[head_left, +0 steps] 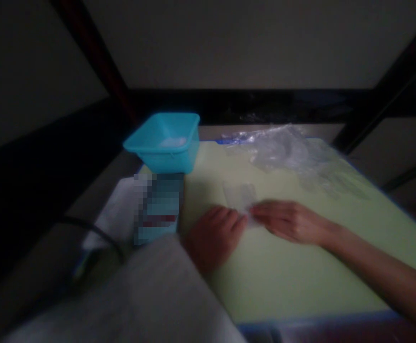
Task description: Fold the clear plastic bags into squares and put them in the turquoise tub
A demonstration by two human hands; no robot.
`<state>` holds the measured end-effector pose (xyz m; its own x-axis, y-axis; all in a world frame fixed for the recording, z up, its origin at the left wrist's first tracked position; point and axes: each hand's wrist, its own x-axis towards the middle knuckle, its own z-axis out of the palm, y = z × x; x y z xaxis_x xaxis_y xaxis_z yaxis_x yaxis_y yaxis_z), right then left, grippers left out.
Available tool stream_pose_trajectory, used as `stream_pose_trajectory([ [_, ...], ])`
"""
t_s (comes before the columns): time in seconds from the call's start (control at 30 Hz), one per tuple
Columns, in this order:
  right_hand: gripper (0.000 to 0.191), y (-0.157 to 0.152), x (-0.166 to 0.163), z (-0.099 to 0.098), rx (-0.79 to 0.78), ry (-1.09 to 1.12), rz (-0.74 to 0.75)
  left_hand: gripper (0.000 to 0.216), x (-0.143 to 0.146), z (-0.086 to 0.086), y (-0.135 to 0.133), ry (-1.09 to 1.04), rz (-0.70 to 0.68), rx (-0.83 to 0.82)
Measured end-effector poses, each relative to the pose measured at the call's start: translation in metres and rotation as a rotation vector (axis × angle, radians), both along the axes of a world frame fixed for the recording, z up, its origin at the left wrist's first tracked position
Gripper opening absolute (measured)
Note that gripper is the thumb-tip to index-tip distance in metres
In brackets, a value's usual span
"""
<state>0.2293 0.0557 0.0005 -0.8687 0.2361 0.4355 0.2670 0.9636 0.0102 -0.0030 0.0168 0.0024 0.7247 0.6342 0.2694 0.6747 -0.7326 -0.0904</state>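
A small clear plastic bag (240, 193) lies on the pale yellow-green tabletop (282, 276), partly covered by fingers. My left hand (217, 236) is closed, its fingertips pinching the bag's near left side. From the right, my right hand (291, 220) reaches in with its fingers pressed together on the bag's near right edge. The fingertips of both hands almost meet there. Blur and dim light hide whether anything is inside the bag.
A turquoise plastic basket (168, 159) with something whitish inside stands at the back left. Before it lies a pixelated flat object (161, 205) beside white paper or cloth (109, 212). Crumpled clear plastic bags (282, 150) spread over the back right. A dark cable (96, 231) curves at left.
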Motion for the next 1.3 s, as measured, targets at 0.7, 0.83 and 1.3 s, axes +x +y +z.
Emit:
stream_pose_trajectory([
  [0.7, 0.027, -0.006, 0.002, 0.003, -0.139, 0.007, -0.123, 0.026, -0.009, -0.006, 0.005, -0.324, -0.03, -0.143],
  [0.83, 0.024, -0.008, 0.002, 0.004, -0.251, 0.058, -0.179, 0.024, -0.01, -0.004, 0.007, -0.401, 0.036, -0.291],
  [1.3, 0.028, 0.005, -0.014, 0.0, -1.077, 0.472, -0.324, 0.027, -0.005, -0.001, 0.028, -0.69, 0.25, -0.725],
])
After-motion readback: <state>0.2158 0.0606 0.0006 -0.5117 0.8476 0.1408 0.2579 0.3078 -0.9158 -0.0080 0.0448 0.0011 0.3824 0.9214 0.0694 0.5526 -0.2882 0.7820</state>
